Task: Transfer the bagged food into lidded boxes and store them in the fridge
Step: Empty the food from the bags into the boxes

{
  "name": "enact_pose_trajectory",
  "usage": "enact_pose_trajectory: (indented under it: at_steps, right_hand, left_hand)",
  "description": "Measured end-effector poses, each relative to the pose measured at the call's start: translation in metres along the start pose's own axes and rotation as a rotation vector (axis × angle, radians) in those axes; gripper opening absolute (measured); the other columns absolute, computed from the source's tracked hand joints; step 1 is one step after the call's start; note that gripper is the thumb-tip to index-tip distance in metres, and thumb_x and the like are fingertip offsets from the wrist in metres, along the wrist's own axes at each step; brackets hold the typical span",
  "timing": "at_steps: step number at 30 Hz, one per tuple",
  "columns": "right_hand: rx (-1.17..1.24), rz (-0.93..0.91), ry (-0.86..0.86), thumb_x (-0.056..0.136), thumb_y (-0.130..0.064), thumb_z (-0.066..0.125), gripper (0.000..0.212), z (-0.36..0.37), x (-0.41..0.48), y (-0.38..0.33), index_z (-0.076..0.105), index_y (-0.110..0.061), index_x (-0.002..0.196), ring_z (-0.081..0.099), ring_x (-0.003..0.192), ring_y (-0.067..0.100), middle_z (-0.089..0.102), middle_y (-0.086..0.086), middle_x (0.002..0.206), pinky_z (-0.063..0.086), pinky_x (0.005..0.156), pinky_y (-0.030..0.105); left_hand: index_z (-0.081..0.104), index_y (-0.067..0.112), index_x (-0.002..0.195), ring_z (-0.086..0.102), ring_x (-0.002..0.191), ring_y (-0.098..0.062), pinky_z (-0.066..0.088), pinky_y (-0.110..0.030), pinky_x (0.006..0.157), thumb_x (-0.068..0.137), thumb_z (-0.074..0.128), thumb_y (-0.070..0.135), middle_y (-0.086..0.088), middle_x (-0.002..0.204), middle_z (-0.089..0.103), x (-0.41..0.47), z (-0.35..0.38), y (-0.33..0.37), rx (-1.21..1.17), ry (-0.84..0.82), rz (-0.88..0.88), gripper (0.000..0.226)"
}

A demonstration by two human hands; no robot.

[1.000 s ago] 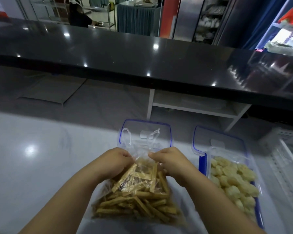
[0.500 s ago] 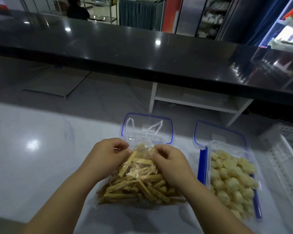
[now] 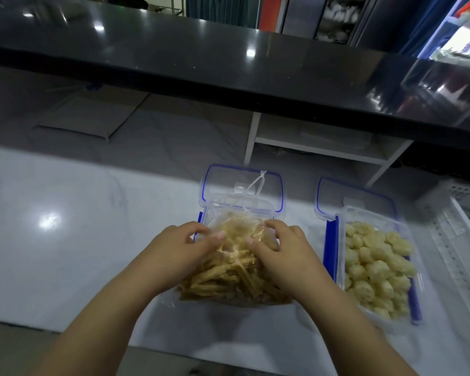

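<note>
White marble counter (image 3: 65, 240) below a black ledge (image 3: 201, 63); I see my left hand (image 3: 179, 253) and right hand (image 3: 282, 253) both gripping the bag of sticks (image 3: 236, 259) atop the open box (image 3: 210, 210). Its inside is hidden.

**A bag of food sticks over an open box, a filled box beside it**

A clear plastic bag (image 3: 236, 291) packed with yellow-brown sticks (image 3: 223, 278) sits over the left box (image 3: 201, 217), a clear tub with blue side clips. The bag hides most of the box. The left hand (image 3: 179, 253) and right hand (image 3: 285, 256) grip the bag's far end from either side. The left lid (image 3: 272, 185), clear with a blue seal, lies open at the far side. Just right, the right box (image 3: 410, 240) holds pale round pieces (image 3: 375, 267), and the right lid (image 3: 350, 196) is also open at its far end.
</note>
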State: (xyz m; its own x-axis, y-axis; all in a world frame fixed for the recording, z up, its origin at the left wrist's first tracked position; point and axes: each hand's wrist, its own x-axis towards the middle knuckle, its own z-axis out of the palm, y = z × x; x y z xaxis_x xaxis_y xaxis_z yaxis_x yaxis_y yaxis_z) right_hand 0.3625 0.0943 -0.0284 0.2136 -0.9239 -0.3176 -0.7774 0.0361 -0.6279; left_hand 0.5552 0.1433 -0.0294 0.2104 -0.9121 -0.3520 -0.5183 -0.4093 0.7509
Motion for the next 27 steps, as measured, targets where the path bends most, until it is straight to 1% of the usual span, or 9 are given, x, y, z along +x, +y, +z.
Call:
enact_pose_trajectory:
  at_steps: [2,4,7,13,16,20,22,25,27]
  right_hand:
    - [-0.005,0.068,-0.009,0.084,-0.056,0.052,0.068,0.001,-0.001,-0.002,0.031,-0.029,0.143,0.054,0.109,0.023,0.035,0.001,0.137,0.048,0.088,0.036]
    - [-0.019,0.112,-0.018,0.084,-0.054,0.053,0.063,0.005,0.000,-0.004,0.039,-0.023,0.138,0.056,0.097,0.021,0.037,0.003,0.131,0.050,0.083,0.036]
    - [-0.032,0.089,0.013,0.083,-0.049,0.054,0.040,0.010,0.004,-0.006,0.058,-0.017,0.107,0.061,0.082,0.020,0.055,0.005,0.111,0.054,0.075,0.039]
    - [0.139,0.007,0.067,0.085,-0.025,0.061,0.009,-0.003,0.010,-0.013,0.065,-0.017,0.084,0.065,0.076,0.021,0.068,0.005,0.080,0.055,0.070,0.037]
    - [0.240,0.002,0.119,0.087,-0.023,0.059,0.006,-0.003,0.017,-0.015,0.063,-0.024,0.084,0.065,0.076,0.015,0.068,-0.001,0.081,0.057,0.073,0.036]
    - [0.293,0.040,-0.023,0.085,-0.023,0.061,0.010,-0.001,0.018,-0.010,0.067,-0.018,0.081,0.063,0.067,0.018,0.069,0.008,0.077,0.056,0.069,0.040]
    - [0.324,0.017,-0.020,0.085,-0.023,0.063,0.009,-0.001,0.017,-0.008,0.067,-0.018,0.079,0.062,0.066,0.016,0.067,0.003,0.072,0.053,0.065,0.036]
    - [0.380,-0.033,0.102,0.087,-0.021,0.062,0.008,0.000,0.017,-0.008,0.067,-0.024,0.092,0.065,0.077,0.011,0.068,-0.007,0.082,0.051,0.066,0.025]
    - [0.401,-0.054,0.123,0.088,-0.021,0.061,0.009,-0.001,0.018,-0.009,0.067,-0.026,0.090,0.065,0.077,0.013,0.069,-0.006,0.082,0.053,0.068,0.026]
  left_hand:
    - [0.059,0.036,0.114,0.059,0.090,-0.012,0.044,-0.027,0.068,0.075,0.055,0.069,0.006,0.098,0.060,-0.003,0.000,0.002,0.041,-0.055,-0.050,0.052]
    - [0.056,0.031,0.122,0.058,0.096,-0.016,0.043,-0.027,0.071,0.074,0.059,0.066,0.002,0.106,0.059,-0.002,0.001,0.004,0.087,-0.059,-0.056,0.059]
    - [0.057,0.023,0.123,0.060,0.097,-0.017,0.045,-0.028,0.074,0.072,0.063,0.065,-0.002,0.115,0.062,0.001,0.005,0.007,0.103,-0.033,-0.047,0.066]
    - [0.067,0.018,0.089,0.062,0.080,-0.013,0.049,-0.031,0.071,0.078,0.061,0.056,0.001,0.088,0.066,0.014,0.007,0.020,0.079,0.018,0.002,0.040]
    - [0.068,0.022,0.086,0.063,0.080,-0.010,0.052,-0.033,0.078,0.080,0.060,0.055,0.004,0.087,0.069,0.021,0.011,0.025,0.008,0.046,0.038,0.035]
    - [0.069,0.024,0.080,0.068,0.077,-0.007,0.056,-0.037,0.080,0.074,0.064,0.057,0.012,0.072,0.072,0.022,0.008,0.021,-0.063,0.009,0.036,0.034]
    - [0.069,0.025,0.076,0.067,0.074,-0.008,0.055,-0.033,0.073,0.074,0.062,0.058,0.011,0.067,0.069,0.021,0.007,0.019,-0.061,-0.001,0.066,0.033]
    - [0.066,0.020,0.073,0.057,0.066,-0.011,0.042,-0.027,0.060,0.084,0.058,0.049,0.003,0.066,0.061,0.020,0.011,0.021,0.003,0.041,0.134,0.032]
    - [0.066,0.019,0.071,0.054,0.064,-0.011,0.038,-0.024,0.058,0.085,0.058,0.044,0.003,0.066,0.060,0.018,0.012,0.024,-0.053,0.066,0.166,0.030]
